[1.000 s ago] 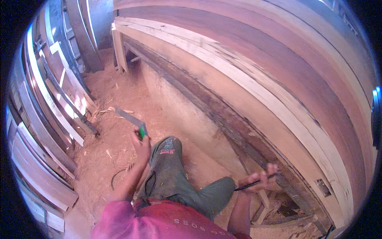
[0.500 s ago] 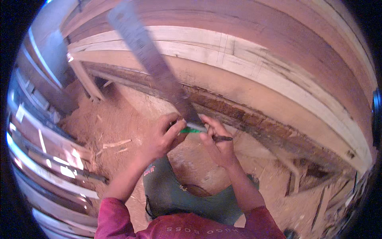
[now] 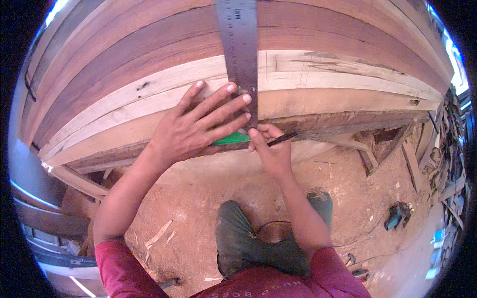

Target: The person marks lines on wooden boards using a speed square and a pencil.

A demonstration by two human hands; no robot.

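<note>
A try square with a wide steel blade (image 3: 241, 44) and a green stock (image 3: 231, 139) lies against a curved wall of wooden planks (image 3: 343, 77). Its blade points up across the pale planks, while the stock sits by the lower edge. My left hand (image 3: 186, 129) is spread over the square, fingers apart, with the fingertips on the blade; it hides part of the blade and stock. At the blade's lower end, my right hand (image 3: 273, 154) is closed around a black pen or pencil (image 3: 283, 138), its thumb touching the corner of the square.
Wooden props (image 3: 365, 154) stand under the planks at the right. A teal power tool (image 3: 395, 218) with a cord lies on the dusty ground, with a hammer (image 3: 350, 260) nearer me. Scrap wood (image 3: 453, 149) is piled at the far right. Wood slivers (image 3: 159, 234) lie at the left.
The square has gone from tilted in both hands to upright against the planks. My left hand has opened flat over it. The right hand keeps the black pen or pencil.
</note>
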